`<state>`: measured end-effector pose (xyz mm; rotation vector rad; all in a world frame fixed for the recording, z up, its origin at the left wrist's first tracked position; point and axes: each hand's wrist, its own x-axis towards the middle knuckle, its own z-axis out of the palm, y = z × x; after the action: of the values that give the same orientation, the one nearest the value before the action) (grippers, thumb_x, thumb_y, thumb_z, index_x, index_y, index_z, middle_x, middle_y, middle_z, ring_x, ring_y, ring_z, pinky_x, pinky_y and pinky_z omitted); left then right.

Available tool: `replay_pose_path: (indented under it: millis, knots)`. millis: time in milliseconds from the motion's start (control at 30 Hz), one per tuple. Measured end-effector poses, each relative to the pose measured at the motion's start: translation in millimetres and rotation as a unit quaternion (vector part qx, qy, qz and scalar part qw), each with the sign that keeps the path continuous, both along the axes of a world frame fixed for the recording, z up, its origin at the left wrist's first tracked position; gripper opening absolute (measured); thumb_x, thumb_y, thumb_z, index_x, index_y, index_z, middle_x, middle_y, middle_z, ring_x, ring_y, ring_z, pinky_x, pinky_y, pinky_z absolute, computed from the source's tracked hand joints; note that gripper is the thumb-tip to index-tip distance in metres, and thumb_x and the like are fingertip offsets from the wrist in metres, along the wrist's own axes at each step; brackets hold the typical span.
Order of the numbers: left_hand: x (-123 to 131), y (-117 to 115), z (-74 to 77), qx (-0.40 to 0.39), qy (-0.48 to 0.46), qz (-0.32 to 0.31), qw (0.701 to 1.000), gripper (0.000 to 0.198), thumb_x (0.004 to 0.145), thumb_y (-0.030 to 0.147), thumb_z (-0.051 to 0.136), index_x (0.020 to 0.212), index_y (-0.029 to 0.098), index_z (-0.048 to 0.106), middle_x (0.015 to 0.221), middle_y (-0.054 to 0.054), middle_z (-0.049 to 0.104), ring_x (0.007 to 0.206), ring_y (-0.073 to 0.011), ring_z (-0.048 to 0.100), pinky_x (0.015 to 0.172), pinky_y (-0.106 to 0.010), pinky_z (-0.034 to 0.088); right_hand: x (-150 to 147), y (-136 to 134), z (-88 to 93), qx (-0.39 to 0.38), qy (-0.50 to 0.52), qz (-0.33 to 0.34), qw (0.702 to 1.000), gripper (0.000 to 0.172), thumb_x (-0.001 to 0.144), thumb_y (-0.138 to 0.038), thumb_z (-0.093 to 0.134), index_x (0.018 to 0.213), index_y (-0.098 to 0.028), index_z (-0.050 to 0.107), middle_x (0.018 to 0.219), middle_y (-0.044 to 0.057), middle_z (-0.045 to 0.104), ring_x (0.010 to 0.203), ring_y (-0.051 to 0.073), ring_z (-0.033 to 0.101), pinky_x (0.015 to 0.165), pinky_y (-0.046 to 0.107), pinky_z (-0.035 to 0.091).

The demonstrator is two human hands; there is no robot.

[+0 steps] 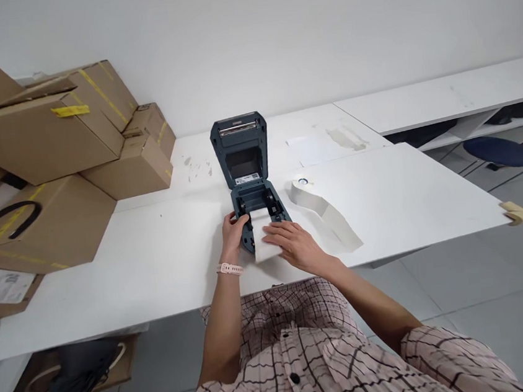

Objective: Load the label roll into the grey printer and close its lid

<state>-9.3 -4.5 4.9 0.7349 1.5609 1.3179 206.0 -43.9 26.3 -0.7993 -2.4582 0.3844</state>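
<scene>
A dark label printer stands on the white table with its lid raised. My left hand grips its left front edge, the thumb resting on the rim. A white paper strip comes out of the printer's lower half and hangs over its front. On that strip lie the stretched-out fingers of my right hand, which hides part of the strip and the printer's right front corner. Beside the printer, on the right, is a label roll with a long curled loose end.
Cardboard boxes are stacked at the table's left, some with yellow tape. The table's front edge runs close to my body. Brown padding covers its right corner. A blue stool stands by a low shelf at the right.
</scene>
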Motion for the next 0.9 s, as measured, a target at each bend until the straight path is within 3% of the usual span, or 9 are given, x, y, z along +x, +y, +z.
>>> replay_pose_path:
  millis: [167,400,500,600,700,767,833,900]
  knots:
    - [0,4,0.0,0.009,-0.046,-0.032,0.998,0.052,0.071,0.028,0.077,0.119,0.016,0.06,0.104,-0.009,0.071,0.084,-0.0173,0.068,0.071,-0.029,0.055,6,2,-10.3,-0.022,0.081,-0.008,0.996,0.035,0.101,-0.025,0.049,0.131,-0.035,0.066,0.141,0.002,0.064,0.132,0.028,0.056,0.109,0.056,0.048]
    - [-1,7,-2.3,-0.002,-0.068,-0.048,0.996,0.063,0.07,0.026,0.079,0.128,0.017,0.056,0.113,-0.012,0.07,0.084,-0.0187,0.069,0.067,-0.029,0.056,18,6,-6.0,-0.058,0.089,0.008,0.994,0.038,0.101,-0.024,0.049,0.135,-0.034,0.064,0.143,0.002,0.063,0.135,0.027,0.054,0.111,0.055,0.046]
    - [0,7,-2.7,-0.005,-0.073,-0.056,0.996,0.066,0.07,0.029,0.081,0.13,0.018,0.055,0.114,-0.013,0.07,0.083,-0.0198,0.069,0.067,-0.031,0.056,21,4,-7.2,-0.053,0.059,0.025,0.997,0.046,0.099,-0.019,0.048,0.14,-0.033,0.059,0.149,0.001,0.057,0.141,0.026,0.048,0.117,0.055,0.039]
    - [-1,8,-1.9,-0.004,-0.078,-0.058,0.995,0.07,0.068,0.03,0.083,0.131,0.018,0.054,0.113,-0.013,0.071,0.082,-0.0208,0.069,0.068,-0.033,0.057,28,-2,-0.7,-0.063,-0.018,0.041,0.997,0.058,0.094,-0.023,0.058,0.151,-0.031,0.047,0.162,0.003,0.041,0.151,0.03,0.033,0.123,0.059,0.027]
    - [-3,9,1.6,-0.006,-0.068,-0.06,0.996,0.071,0.068,0.03,0.084,0.132,0.017,0.055,0.111,-0.013,0.071,0.086,-0.0216,0.069,0.074,-0.034,0.057,40,0,26.3,-0.104,-0.097,0.094,0.985,0.075,0.088,-0.036,0.073,0.156,-0.031,0.04,0.166,0.006,0.031,0.155,0.034,0.024,0.124,0.064,0.018]
    - [-3,7,5.8,-0.012,-0.038,-0.048,0.998,0.073,0.068,0.032,0.085,0.133,0.017,0.055,0.114,-0.014,0.07,0.093,-0.0233,0.07,0.079,-0.036,0.057,42,16,55.2,-0.116,-0.07,0.132,0.982,0.068,0.091,-0.045,0.07,0.153,-0.031,0.045,0.162,0.006,0.04,0.152,0.032,0.032,0.125,0.061,0.02]
    - [1,-2,10.6,-0.017,-0.003,-0.03,0.999,0.075,0.07,0.038,0.085,0.135,0.018,0.054,0.12,-0.015,0.069,0.102,-0.0261,0.069,0.085,-0.038,0.056,34,48,86.4,-0.08,0.063,0.097,0.99,0.057,0.099,-0.051,0.055,0.151,-0.03,0.046,0.159,0.005,0.045,0.149,0.027,0.039,0.125,0.053,0.027]
    - [8,-16,14.7,-0.011,0.025,-0.03,0.999,0.074,0.074,0.044,0.083,0.136,0.018,0.053,0.128,-0.017,0.066,0.112,-0.029,0.066,0.092,-0.041,0.054,16,94,113.5,-0.051,0.206,0.017,0.977,0.062,0.101,-0.062,0.042,0.154,-0.031,0.04,0.161,0.003,0.043,0.153,0.027,0.031,0.127,0.054,0.021]
